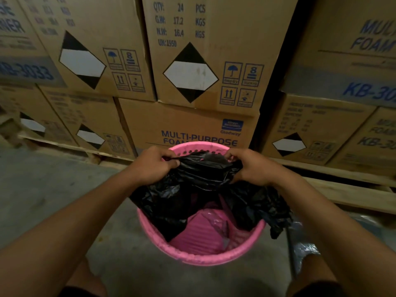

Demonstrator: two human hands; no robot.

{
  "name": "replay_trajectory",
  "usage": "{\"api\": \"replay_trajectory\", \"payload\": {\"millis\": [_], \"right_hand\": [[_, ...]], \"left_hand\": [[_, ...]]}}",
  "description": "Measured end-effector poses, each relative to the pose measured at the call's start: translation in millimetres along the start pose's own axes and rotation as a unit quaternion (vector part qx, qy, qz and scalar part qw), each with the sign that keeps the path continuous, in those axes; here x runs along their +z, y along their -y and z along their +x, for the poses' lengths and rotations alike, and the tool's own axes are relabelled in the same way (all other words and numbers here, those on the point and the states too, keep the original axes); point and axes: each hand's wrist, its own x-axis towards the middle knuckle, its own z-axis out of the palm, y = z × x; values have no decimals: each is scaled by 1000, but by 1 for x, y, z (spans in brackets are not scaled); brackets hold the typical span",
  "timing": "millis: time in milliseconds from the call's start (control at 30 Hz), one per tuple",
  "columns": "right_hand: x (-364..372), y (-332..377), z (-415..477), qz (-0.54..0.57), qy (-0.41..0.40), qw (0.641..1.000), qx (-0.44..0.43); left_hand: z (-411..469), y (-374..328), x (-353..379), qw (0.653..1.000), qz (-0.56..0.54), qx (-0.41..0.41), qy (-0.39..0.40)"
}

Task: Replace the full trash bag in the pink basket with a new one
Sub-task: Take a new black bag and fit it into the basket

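A pink basket [197, 257] with a perforated rim stands on the concrete floor right in front of me. Over its opening hangs a crumpled black trash bag [199, 185], its lower part draping into the basket and over the right rim. My left hand [153, 165] pinches the bag's top edge at the left, and my right hand [249, 167] grips the same edge at the right. The edge is stretched between both hands near the basket's far rim. Pink inner wall and a bit of shiny plastic show inside the basket.
Stacked cardboard boxes [192, 67] on wooden pallets [347, 191] form a wall just behind the basket. Grey concrete floor [53, 189] spreads to the left. A clear plastic bag [304, 247] lies on the floor at the right of the basket. My knees show at the bottom.
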Motion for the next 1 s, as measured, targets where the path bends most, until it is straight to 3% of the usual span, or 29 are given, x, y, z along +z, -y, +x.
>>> {"api": "replay_trajectory", "payload": {"millis": [267,433,667,833,900,1000], "right_hand": [[-7,7,-10,125,56,991,-3],[-14,-3,-9,254,16,966,-46],[-11,-12,-12,184,-45,977,-99],[-9,-10,-11,90,-42,994,-35],[-8,-7,-8,91,-42,995,-12],[-7,-2,-11,175,-15,984,8]], "left_hand": [[-1,-6,0,994,84,31,-67],[3,-9,2,995,36,50,-79],[3,-10,5,991,62,85,-85],[3,-11,1,982,124,114,-81],[5,-12,-1,982,134,111,-76],[4,-14,-2,980,168,93,-57]]}}
